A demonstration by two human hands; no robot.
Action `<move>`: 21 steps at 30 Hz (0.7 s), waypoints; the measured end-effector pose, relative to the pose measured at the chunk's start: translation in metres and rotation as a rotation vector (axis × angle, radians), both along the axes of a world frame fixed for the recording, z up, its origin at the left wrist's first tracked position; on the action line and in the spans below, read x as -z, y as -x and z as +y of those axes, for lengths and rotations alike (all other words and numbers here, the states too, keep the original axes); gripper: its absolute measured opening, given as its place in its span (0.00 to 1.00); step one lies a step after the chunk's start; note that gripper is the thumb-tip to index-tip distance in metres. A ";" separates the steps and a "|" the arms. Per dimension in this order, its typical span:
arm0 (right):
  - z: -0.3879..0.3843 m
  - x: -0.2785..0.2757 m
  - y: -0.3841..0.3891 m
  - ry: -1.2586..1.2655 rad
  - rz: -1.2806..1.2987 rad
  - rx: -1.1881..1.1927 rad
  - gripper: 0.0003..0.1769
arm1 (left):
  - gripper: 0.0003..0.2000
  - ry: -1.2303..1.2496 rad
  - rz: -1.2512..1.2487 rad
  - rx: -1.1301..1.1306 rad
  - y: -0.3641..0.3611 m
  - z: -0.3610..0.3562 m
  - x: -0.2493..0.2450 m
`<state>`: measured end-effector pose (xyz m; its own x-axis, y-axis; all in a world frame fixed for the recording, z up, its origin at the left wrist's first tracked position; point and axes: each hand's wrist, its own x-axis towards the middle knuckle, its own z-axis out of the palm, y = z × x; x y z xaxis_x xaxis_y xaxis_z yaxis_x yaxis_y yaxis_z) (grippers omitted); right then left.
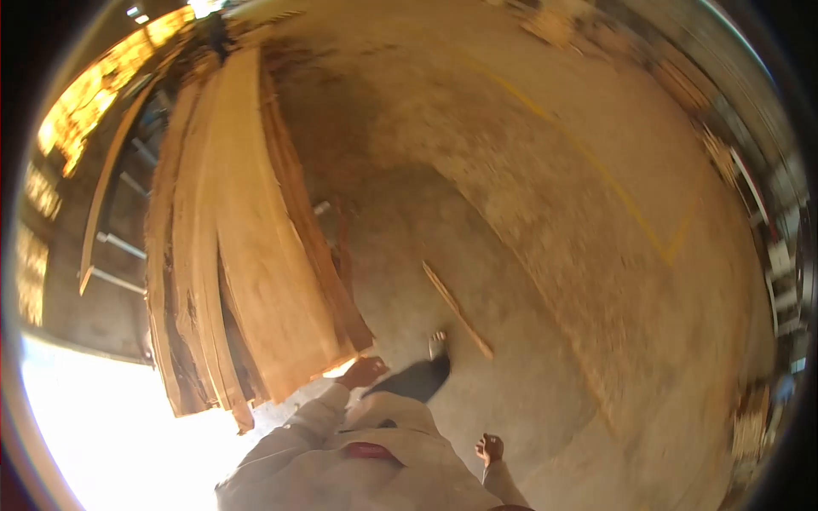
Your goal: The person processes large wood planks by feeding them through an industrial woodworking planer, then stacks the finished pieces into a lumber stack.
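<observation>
Long wooden boards (256, 213) with rough bark edges lie side by side in a stack on my left, stretching far ahead. My left hand (364, 372) is low at the near right corner of this stack, right at the board ends; its fingers are blurred, and I cannot tell whether they grip the wood. Off to my right side hangs my right hand (489, 448), its fingers curled in with nothing showing in them. A narrow strip of wood (457, 308) lies on the floor ahead of me.
Metal bars (122, 246) jut out left of the boards, with a thin long slat (115, 170) across them. A yellow line (596, 162) marks the dusty concrete floor (511, 383). Stacked timber (750, 426) stands along the right side. Another person (218, 34) is at the far end.
</observation>
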<state>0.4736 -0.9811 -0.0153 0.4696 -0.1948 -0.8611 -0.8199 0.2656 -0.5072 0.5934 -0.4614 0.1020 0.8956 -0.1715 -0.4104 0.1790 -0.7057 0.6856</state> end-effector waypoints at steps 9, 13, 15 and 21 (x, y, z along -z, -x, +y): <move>-0.044 -0.043 -0.407 -0.373 -0.054 0.146 0.08 | 0.24 -0.195 0.137 -0.099 -0.276 -0.020 -0.040; -0.028 -0.070 -0.555 -0.049 -0.130 -0.218 0.07 | 0.17 0.013 0.027 -0.218 -0.381 -0.004 -0.036; -0.002 -0.097 -0.626 0.147 -0.131 -0.355 0.08 | 0.16 0.060 0.040 -0.284 -0.425 0.011 -0.004; -0.027 0.028 -0.849 -0.256 0.368 -0.610 0.10 | 0.19 -0.444 0.508 0.004 -0.481 0.058 0.074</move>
